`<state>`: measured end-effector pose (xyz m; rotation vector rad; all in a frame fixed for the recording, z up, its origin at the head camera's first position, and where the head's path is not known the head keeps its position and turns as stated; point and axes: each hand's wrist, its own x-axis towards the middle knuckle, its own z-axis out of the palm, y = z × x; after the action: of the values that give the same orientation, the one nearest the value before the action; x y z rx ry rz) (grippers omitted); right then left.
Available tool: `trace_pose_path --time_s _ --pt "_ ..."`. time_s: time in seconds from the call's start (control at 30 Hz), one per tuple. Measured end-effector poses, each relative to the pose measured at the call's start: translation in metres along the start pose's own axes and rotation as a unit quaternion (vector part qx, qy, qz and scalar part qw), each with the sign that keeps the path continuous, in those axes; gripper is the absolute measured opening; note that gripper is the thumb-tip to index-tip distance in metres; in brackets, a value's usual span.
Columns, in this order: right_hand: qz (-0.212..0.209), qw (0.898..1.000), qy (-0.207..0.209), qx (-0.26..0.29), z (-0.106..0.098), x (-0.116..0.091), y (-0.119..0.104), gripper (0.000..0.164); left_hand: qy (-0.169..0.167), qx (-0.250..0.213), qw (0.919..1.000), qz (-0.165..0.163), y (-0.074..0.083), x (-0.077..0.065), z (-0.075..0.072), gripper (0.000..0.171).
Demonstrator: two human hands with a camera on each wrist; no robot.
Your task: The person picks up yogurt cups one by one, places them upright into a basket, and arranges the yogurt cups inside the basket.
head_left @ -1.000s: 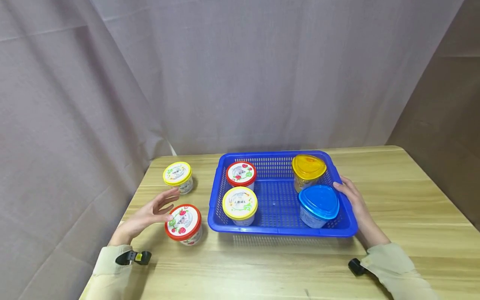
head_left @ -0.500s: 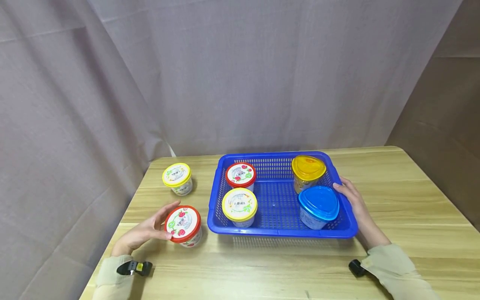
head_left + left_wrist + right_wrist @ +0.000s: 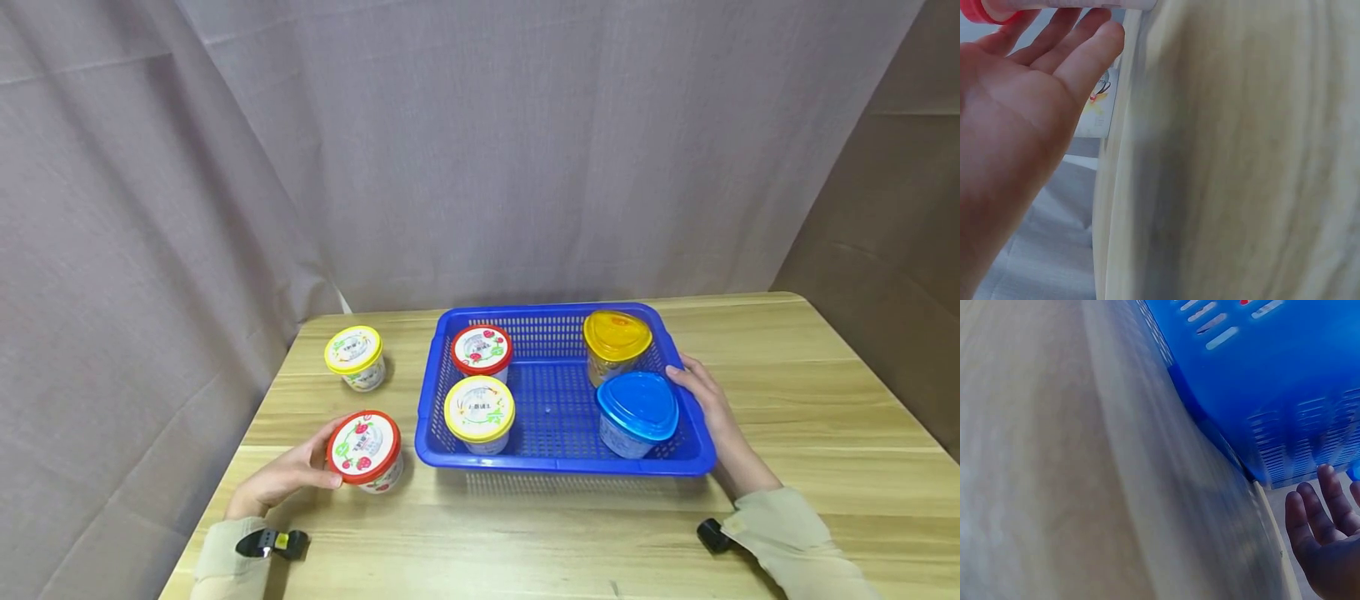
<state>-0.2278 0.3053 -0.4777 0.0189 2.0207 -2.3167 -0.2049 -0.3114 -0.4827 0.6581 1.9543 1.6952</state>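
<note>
My left hand [image 3: 288, 471] holds a white tub with a red-rimmed strawberry lid [image 3: 365, 447], thumb at the front of the lid's edge and fingers behind, partly hidden. In the left wrist view the fingers [image 3: 1088, 59] reach round the tub's side. My right hand [image 3: 708, 400] is at the right end of a blue plastic basket [image 3: 551, 461]. Its thumb lies over the rim while the fingers [image 3: 1319, 515] rest along the outer wall. Inside the basket, at left, stand a red-lidded tub [image 3: 482, 348] and a yellow-lidded tub [image 3: 480, 408].
Two containers with rounded triangular lids, one amber [image 3: 617, 335] and one blue [image 3: 639, 406], fill the basket's right side. Another yellow-lidded tub [image 3: 355, 350] stands at the back left of the wooden table [image 3: 525, 542]. A grey curtain [image 3: 480, 150] hangs behind.
My left hand has come down and forward from above the red-lidded tub, and its fingers have closed round the tub's left side. The right hand and basket have stayed put.
</note>
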Motion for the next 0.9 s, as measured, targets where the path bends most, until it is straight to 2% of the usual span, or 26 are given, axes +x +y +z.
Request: trace_pose_path --time_s 0.13,0.5,0.6,0.9 --pt "0.001 1.000 0.000 -0.004 0.0005 -0.0003 0.0001 0.030 -0.001 -0.007 1.0000 0.000 -0.0008 0.0003 0.0017 0.098" --pt "0.005 1.000 0.000 -0.002 -0.0009 0.0001 0.0004 0.034 0.016 0.013 0.9998 -0.006 0.0006 0.0036 0.0034 0.100" --pt "0.005 1.000 -0.003 0.001 -0.0001 -0.0003 0.0004 0.034 0.022 0.016 0.9996 0.001 0.0005 0.0049 0.0031 0.099" --pt "0.008 1.000 0.000 -0.014 -0.0011 0.0001 0.0007 0.036 0.055 0.030 0.9979 -0.013 0.0054 0.0055 0.0027 0.101"
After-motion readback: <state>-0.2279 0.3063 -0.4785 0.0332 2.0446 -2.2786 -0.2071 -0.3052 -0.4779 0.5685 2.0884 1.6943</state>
